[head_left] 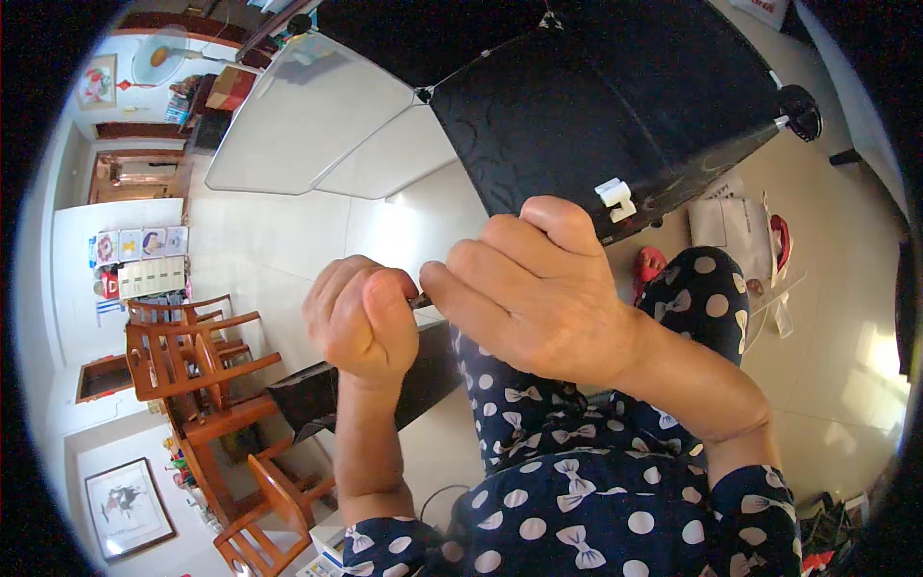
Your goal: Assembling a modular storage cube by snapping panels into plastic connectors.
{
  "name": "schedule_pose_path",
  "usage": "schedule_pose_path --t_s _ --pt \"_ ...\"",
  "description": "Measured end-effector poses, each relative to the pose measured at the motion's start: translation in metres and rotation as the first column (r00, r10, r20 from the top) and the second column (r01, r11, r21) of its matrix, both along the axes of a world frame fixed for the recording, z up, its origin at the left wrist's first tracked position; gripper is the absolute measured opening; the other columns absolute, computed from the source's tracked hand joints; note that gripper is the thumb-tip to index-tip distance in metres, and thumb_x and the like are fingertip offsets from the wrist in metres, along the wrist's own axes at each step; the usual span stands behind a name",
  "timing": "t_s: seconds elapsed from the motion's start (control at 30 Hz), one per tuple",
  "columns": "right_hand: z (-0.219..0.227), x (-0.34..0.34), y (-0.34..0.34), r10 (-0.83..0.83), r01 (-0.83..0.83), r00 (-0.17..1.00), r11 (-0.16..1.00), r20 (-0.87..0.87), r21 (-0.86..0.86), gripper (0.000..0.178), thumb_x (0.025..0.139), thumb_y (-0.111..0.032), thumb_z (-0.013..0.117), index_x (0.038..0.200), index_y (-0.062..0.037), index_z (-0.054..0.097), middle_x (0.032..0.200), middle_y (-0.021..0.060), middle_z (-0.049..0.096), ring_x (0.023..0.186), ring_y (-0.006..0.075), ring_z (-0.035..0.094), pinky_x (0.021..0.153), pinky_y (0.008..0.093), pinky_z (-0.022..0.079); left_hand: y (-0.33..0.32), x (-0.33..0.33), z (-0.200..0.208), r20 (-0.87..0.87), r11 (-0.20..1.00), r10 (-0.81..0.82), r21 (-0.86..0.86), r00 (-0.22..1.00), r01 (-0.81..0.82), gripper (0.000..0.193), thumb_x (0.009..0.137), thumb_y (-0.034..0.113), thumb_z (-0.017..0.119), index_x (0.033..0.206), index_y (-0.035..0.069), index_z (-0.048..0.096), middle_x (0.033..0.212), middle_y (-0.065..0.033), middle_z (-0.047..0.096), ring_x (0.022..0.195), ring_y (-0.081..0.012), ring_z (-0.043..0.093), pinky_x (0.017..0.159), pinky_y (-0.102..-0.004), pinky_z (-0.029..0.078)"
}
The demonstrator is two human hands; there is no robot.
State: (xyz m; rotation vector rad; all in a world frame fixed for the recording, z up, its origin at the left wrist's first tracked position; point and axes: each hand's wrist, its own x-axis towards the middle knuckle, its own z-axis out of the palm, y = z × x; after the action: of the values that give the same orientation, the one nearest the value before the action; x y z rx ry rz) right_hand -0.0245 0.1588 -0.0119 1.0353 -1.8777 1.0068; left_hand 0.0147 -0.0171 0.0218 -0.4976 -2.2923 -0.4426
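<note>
My left hand [361, 317] and my right hand [534, 293] are raised in front of my body, fingers curled closed and facing each other. A small dark piece [420, 302] shows in the narrow gap between them; most of it is hidden, so I cannot make out its kind. Just beyond my right hand stands a black panel cabinet [577, 106] with a faint swirl pattern. Close to its near edge sits a white plastic hook-shaped piece [616, 199]. Translucent panels with thin frames [317, 111] stick out from the cabinet's left side.
A black panel [322, 394] lies low behind my left forearm. Wooden chairs [192, 356] and a fan [159, 60] are at the left. Right of my knee, a whitish bag [726, 226] lies on the tiled floor [817, 317]. A round black piece [800, 112] juts from the cabinet's right corner.
</note>
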Motion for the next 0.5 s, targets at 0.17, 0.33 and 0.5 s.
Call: schedule_pose_path --t_s 0.17,0.33,0.5 --pt "0.003 0.000 0.003 0.017 -0.017 1.000 1.000 -0.016 0.000 0.010 0.073 -0.018 0.063 0.080 -0.0115 0.064 0.079 -0.0013 0.054 0.082 0.0161 0.056 0.081 0.0338 0.042 -0.011 0.002 0.045 0.111 0.921 0.095 -0.386 0.989 -0.045 0.025 0.087 0.001 0.063 0.064 0.004 0.055 0.056 -0.0093 0.054 0.048 -0.0276 0.052 0.047 -0.0365 0.040" --pt "0.003 0.003 0.006 -0.019 0.018 0.999 1.000 -0.051 -0.017 0.016 0.071 -0.019 0.062 0.085 -0.0113 0.064 0.079 -0.0016 0.051 0.083 0.0156 0.055 0.081 0.0341 0.042 -0.037 0.023 0.086 0.054 0.919 0.283 -0.299 0.958 -0.255 0.039 0.100 0.022 0.056 0.066 0.004 0.052 0.058 -0.0085 0.050 0.049 -0.0237 0.047 0.050 -0.0362 0.037" --pt "0.005 0.012 0.012 0.018 -0.019 0.999 1.000 0.047 0.021 0.025 0.074 -0.015 0.064 0.098 -0.0099 0.067 0.093 0.0014 0.061 0.093 0.0193 0.061 0.098 0.0409 0.040 0.014 0.064 0.040 0.204 -0.136 -0.573 0.931 0.794 -0.337 0.067 0.104 0.062 0.023 0.070 0.008 0.042 0.058 -0.0045 0.039 0.054 -0.0176 0.037 0.052 -0.0322 0.029"
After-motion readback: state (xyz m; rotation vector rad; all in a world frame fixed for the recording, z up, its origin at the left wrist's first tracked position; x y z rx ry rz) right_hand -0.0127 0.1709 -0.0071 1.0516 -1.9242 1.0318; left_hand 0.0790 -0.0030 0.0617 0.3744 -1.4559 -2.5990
